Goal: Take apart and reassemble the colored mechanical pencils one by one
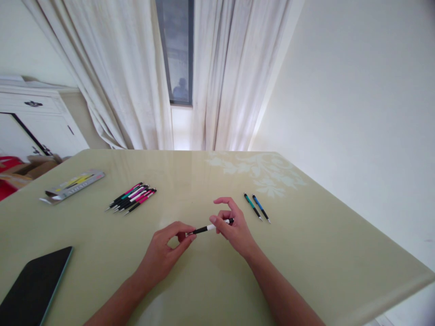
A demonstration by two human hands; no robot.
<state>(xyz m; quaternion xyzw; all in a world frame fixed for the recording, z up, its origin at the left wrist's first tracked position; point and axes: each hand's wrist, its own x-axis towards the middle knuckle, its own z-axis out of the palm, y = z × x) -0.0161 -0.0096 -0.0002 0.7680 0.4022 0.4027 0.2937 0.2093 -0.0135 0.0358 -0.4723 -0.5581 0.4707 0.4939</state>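
Observation:
A white pen with a black grip (pixel 203 229) is held between my two hands above the table. The fingertips of my left hand (pixel 166 244) pinch its tip end. Around its white barrel, near the black top end, close the thumb and fingers of my right hand (pixel 234 228), with the index finger raised off it. To the right lie a teal pen (pixel 252 206) and a blue pen (pixel 261 208), side by side and apart from my hand. A pile of several pens (pixel 132 198) in pink, teal, white and black rests on the left.
An open-ended pen box (pixel 76 184) lies at the table's back left. A dark tablet (pixel 37 287) is at the front left. The pale green table (pixel 210 290) has a floral pattern near its back right. Beyond stand curtains (pixel 125 77) and a white cabinet (pixel 44 117).

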